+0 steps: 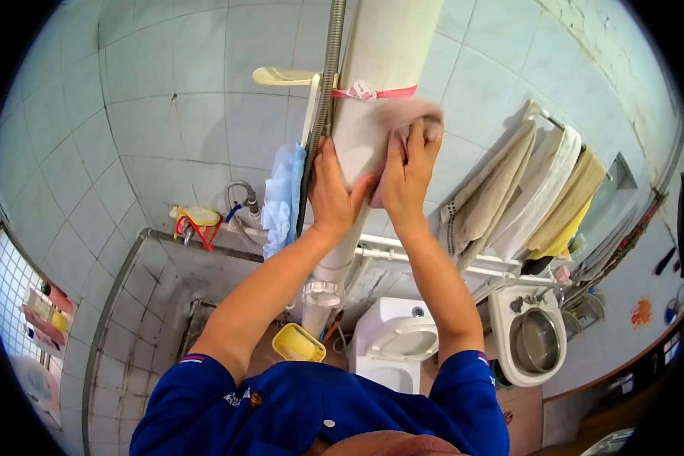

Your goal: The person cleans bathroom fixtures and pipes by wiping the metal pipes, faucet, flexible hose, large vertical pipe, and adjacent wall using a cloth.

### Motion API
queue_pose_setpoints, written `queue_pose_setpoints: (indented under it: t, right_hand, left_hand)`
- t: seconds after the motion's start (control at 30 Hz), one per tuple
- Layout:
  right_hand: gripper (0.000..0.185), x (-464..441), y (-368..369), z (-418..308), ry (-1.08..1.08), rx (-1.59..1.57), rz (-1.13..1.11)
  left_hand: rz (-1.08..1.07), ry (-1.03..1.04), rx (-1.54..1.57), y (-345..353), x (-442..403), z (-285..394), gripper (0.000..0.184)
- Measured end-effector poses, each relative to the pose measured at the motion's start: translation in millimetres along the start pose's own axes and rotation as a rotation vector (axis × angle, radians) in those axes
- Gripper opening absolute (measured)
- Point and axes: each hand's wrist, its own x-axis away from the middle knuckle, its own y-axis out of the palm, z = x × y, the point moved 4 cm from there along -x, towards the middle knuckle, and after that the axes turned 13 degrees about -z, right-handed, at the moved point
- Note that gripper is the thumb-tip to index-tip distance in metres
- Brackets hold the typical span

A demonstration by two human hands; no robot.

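Observation:
A thick white pipe [384, 53] runs up the tiled wall in front of me, with a pink tie [391, 93] knotted round it. My right hand [409, 169] grips a pinkish cloth [412, 114] against the pipe's right side; the cloth's upper part is smeared by motion. Against the pipe's left side rests my left hand [334, 186], palm on the surface, fingers stretched upward. Close to its fingers, a grey flexible hose [331, 61] runs alongside the pipe. A light blue cloth [283, 197] hangs just left of that hand.
Several towels [501, 182] hang on a rail at the right. Below stand a white toilet [395, 334] and a washbasin [497, 311] with a metal bowl [534, 340] in it. A yellow basin [299, 343] lies on the floor. A tap [243, 199] juts from the left wall.

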Motion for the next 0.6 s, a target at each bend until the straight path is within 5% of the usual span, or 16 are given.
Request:
queue_pose_setpoints:
  t: [0.03, 0.07, 0.13, 0.17, 0.2, 0.27, 0.3, 0.37, 0.43, 0.5, 0.6]
  right_hand:
    - [0.038, 4, -2, 9, 0.006, -0.002, 0.001]
    - [0.041, 8, 5, -2, -0.343, 0.297, -0.163]
    - [0.045, 26, 19, -11, -0.717, 0.869, -0.379]
    - [0.045, 24, 20, -11, -0.723, 0.873, -0.381]
    - [0.042, 14, 10, -2, -0.398, 0.591, -0.255]
    - [0.038, 11, 3, 18, 0.001, 0.179, -0.117]
    - [0.038, 14, 1, 17, 0.005, 0.175, -0.117]
    - [0.037, 24, 3, -8, -0.402, 0.719, -0.291]
    - [0.036, 23, -7, -14, -0.332, 0.641, -0.24]
    - [0.039, 18, -24, -7, -0.011, 0.245, -0.12]
    - [0.051, 27, -31, -17, 0.083, 0.185, -0.104]
  left_hand:
    - [0.043, -0.067, 0.093, -1, 3, -1, 0.087]
    - [0.03, -0.072, 0.064, 1, 3, -4, 0.086]
    - [-0.08, -0.067, -0.024, 5, 3, -9, 0.088]
    - [-0.183, -0.069, -0.109, 9, 2, -9, 0.089]
    - [0.006, -0.053, -0.009, 4, 3, -7, 0.089]
    - [0.013, -0.067, 0.02, 2, 3, -3, 0.089]
    - [0.012, -0.069, 0.047, -2, 1, -2, 0.089]
    - [0.015, -0.053, 0.02, -2, 3, -2, 0.089]
    - [-0.091, -0.148, 0.076, 1, 2, -5, 0.088]
    - [0.022, -0.057, -0.006, -4, 1, 6, 0.083]
    - [-0.002, -0.15, 0.156, -16, 4, 20, 0.069]
